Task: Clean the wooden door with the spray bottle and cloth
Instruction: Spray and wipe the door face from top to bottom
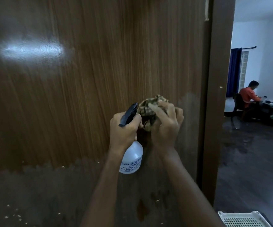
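Door (67, 95) ahead, left hand (124, 128) gripping spray bottle (131, 158), right hand (165, 125) clutching bunched cloth (147, 108)

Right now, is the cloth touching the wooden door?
Cannot tell. In the head view the right hand grips the bunched cloth in front of the wooden door, but no gap or contact shows plainly from this angle.

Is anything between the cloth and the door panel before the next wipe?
Nothing visible. The right hand holds the bunched checked cloth right in front of the wooden door. The spray bottle, gripped by the left hand, sits beside the cloth, not between it and the panel.
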